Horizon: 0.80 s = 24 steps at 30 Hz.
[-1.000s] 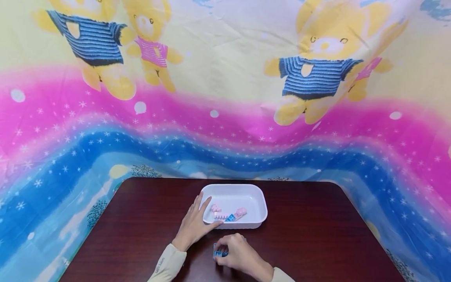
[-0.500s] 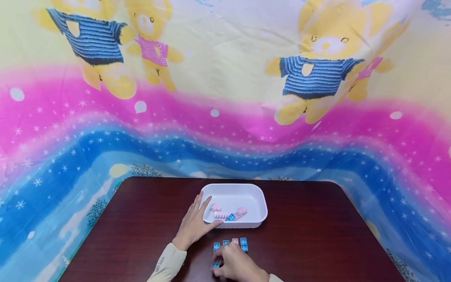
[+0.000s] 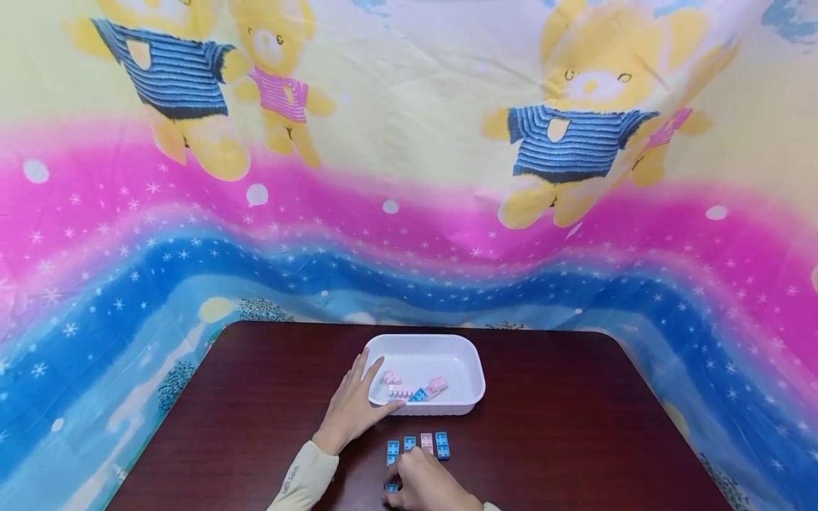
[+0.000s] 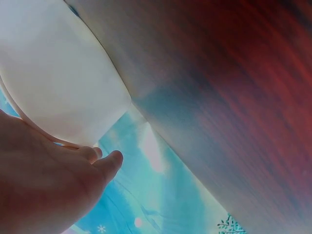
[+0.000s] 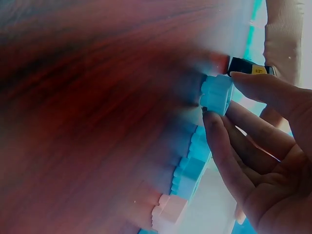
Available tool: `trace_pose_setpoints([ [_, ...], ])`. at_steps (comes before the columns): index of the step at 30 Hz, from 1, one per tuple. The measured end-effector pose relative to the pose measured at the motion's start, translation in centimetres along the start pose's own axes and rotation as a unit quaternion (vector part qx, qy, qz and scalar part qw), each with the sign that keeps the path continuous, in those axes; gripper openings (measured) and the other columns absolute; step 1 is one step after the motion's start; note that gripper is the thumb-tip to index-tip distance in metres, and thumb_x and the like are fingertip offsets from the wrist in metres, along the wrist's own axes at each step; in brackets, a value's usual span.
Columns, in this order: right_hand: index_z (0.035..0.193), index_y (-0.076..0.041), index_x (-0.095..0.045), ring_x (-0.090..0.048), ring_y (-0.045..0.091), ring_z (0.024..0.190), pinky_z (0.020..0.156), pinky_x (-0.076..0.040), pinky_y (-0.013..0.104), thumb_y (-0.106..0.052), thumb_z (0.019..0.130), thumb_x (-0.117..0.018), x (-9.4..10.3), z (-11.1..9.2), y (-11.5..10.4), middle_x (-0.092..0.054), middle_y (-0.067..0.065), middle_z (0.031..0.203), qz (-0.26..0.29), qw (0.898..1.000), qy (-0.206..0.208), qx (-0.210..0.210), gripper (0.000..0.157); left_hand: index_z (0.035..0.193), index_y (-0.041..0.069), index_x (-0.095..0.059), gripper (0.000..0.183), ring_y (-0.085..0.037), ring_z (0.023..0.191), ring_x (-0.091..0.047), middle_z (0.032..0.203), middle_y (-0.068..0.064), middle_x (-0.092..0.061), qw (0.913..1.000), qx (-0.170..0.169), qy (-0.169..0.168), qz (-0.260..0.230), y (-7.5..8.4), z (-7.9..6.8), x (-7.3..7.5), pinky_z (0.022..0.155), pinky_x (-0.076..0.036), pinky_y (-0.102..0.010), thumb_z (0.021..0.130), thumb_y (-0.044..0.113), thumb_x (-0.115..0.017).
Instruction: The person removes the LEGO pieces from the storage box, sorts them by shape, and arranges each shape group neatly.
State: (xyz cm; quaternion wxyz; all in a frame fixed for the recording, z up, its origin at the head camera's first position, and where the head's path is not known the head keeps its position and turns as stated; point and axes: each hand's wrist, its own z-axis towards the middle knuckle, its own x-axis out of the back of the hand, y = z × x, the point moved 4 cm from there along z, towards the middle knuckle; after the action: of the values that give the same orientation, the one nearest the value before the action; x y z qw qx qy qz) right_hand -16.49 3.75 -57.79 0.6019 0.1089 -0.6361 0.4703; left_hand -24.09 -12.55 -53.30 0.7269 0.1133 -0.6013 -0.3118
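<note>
My left hand (image 3: 350, 409) rests on the left end of a white plastic basin (image 3: 456, 409), thumb along the near rim and fingers spread and straight. In the left wrist view, fingertips (image 4: 109, 163) lie beside the basin's wall. My right hand (image 3: 423, 481) pinches a blue toy building brick (image 5: 218, 95) between thumb and finger, low over the table nearer to me. Past it stands a row of bricks: blue ones (image 3: 442, 445) and a pink one (image 3: 427, 441). The right hand hides part of the row in the head view.
Inside the basin lie pink bricks (image 3: 437, 385) and a blue brick (image 3: 418, 394). The dark wooden table (image 3: 543, 411) ends at a cloth backdrop (image 3: 409, 277) with printed bears. A black device (image 5: 248, 67) appears near the left sleeve in the right wrist view.
My right hand has moved toward me and slightly left, off the row of bricks, which now shows more fully. It holds a blue brick nearer to me. The left hand stays on the basin.
</note>
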Motion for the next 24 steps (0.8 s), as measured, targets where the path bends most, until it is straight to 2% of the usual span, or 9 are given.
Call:
trace_pose_setpoints([
  [3,0.087,-0.021,-0.086,-0.051,-0.015,0.065,0.057,-0.045,0.009,-0.03,0.087,-0.087,-1.0,0.1,0.8,-0.071,-0.022,0.073,0.009,1.0,-0.011,-0.017,0.009,0.164,0.014,-0.042,0.102,-0.043,0.158,-0.023,0.175,-0.017,-0.017,1.0,-0.001,0.0,0.001,-0.1,0.0,-0.1,0.119,-0.032,-0.064,0.087,0.074,-0.071],
  [5,0.087,-0.021,-0.086,-0.052,-0.015,0.064,0.057,-0.046,0.01,-0.029,0.087,-0.087,-0.7,0.2,0.3,-0.071,-0.021,0.072,0.012,0.999,-0.019,-0.029,0.008,0.164,0.014,-0.042,0.102,-0.043,0.159,-0.022,0.176,-0.017,-0.017,1.0,0.002,-0.002,0.0,-0.1,0.0,-0.1,0.12,-0.031,-0.064,0.087,0.075,-0.071],
  [7,0.087,-0.019,-0.087,-0.053,-0.015,0.065,0.059,-0.047,0.01,-0.025,0.087,-0.088,0.8,0.2,-1.3,-0.073,-0.019,0.073,0.006,0.999,-0.028,-0.04,0.006,0.164,0.014,-0.042,0.102,-0.042,0.159,-0.021,0.176,-0.016,-0.017,1.0,0.003,-0.004,-0.001,-0.1,0.1,-0.1,0.12,-0.031,-0.064,0.087,0.075,-0.071],
  [10,0.088,-0.019,-0.087,-0.053,-0.017,0.065,0.059,-0.046,0.009,-0.024,0.086,-0.087,0.6,0.2,-1.2,-0.074,-0.018,0.075,0.006,0.999,-0.024,-0.032,0.006,0.164,0.015,-0.041,0.102,-0.042,0.159,-0.021,0.176,-0.016,-0.016,1.0,0.006,-0.006,-0.002,-0.1,0.1,-0.1,0.12,-0.031,-0.064,0.087,0.075,-0.071],
  [12,0.089,-0.02,-0.087,-0.053,-0.018,0.066,0.059,-0.046,0.008,-0.026,0.087,-0.087,-0.2,0.2,-0.3,-0.074,-0.019,0.076,0.0,1.0,-0.022,-0.022,0.006,0.164,0.015,-0.041,0.102,-0.042,0.159,-0.021,0.176,-0.016,-0.016,1.0,0.006,-0.006,-0.002,0.0,0.1,0.0,0.119,-0.031,-0.065,0.087,0.075,-0.071],
  [14,0.09,-0.023,-0.087,-0.052,-0.02,0.068,0.059,-0.046,0.008,-0.029,0.088,-0.086,-2.1,0.3,1.7,-0.073,-0.022,0.077,-0.002,1.0,-0.018,-0.007,0.007,0.164,0.014,-0.042,0.102,-0.043,0.159,-0.022,0.176,-0.016,-0.017,1.0,0.005,-0.004,-0.002,0.0,0.1,0.0,0.119,-0.032,-0.065,0.087,0.074,-0.071],
  [17,0.093,-0.025,-0.088,-0.05,-0.023,0.069,0.059,-0.045,0.006,-0.031,0.089,-0.085,-3.1,0.4,2.9,-0.072,-0.026,0.08,0.004,1.0,-0.025,-0.002,0.007,0.164,0.014,-0.042,0.101,-0.043,0.159,-0.022,0.175,-0.017,-0.018,1.0,0.002,-0.002,-0.001,0.1,0.0,0.0,0.119,-0.032,-0.064,0.087,0.073,-0.072],
  [21,0.098,-0.023,-0.088,-0.053,-0.022,0.072,0.061,-0.046,0.006,-0.03,0.091,-0.084,-3.0,0.3,2.9,-0.074,-0.024,0.085,0.019,1.0,-0.02,0.009,0.01,0.164,0.014,-0.042,0.101,-0.043,0.159,-0.022,0.175,-0.018,-0.018,1.0,0.0,-0.001,0.0,0.1,0.0,-0.1,0.12,-0.031,-0.063,0.087,0.072,-0.072],
  [24,0.1,-0.019,-0.088,-0.057,-0.017,0.074,0.061,-0.047,0.008,-0.026,0.092,-0.083,-1.4,0.1,1.5,-0.076,-0.018,0.087,0.018,1.0,-0.001,0.022,0.011,0.164,0.015,-0.042,0.101,-0.042,0.159,-0.022,0.175,-0.018,-0.018,1.0,0.0,0.001,-0.002,0.2,-0.1,0.0,0.12,-0.031,-0.063,0.087,0.072,-0.072],
])
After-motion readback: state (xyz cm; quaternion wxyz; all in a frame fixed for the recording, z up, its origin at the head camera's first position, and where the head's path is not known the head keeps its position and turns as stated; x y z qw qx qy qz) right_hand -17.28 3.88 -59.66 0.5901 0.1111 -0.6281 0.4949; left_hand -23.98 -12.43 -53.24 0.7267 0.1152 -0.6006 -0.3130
